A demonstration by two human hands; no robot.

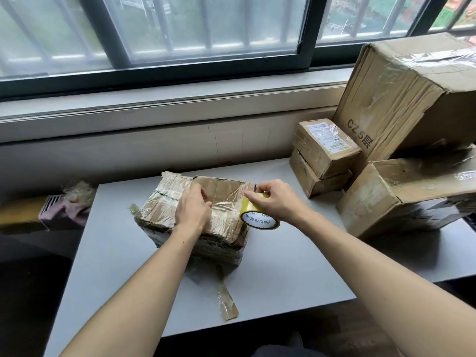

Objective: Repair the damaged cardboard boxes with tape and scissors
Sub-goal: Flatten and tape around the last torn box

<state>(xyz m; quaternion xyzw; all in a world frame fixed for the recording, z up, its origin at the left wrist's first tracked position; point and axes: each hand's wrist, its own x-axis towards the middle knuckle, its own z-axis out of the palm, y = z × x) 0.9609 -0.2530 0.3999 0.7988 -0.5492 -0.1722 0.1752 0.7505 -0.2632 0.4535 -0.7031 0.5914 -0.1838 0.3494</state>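
A worn cardboard box (159, 204), wrapped in old clear tape, sits in the middle of the grey table (270, 276). My left hand (192, 210) presses down on its top, fingers bent over a stretch of clear tape. My right hand (275, 199) grips a roll of yellowish tape (258, 217) with a white core marked MADE IN CHINA, held at the box's right edge. A clear strip runs from the roll across the box top toward my left hand. No scissors are in view.
Two small boxes (322, 155) are stacked at the right, with a large box (401, 99) behind them and another damaged box (394, 199) in front. A loose tape scrap (226, 300) lies near the table's front. A window sill runs behind.
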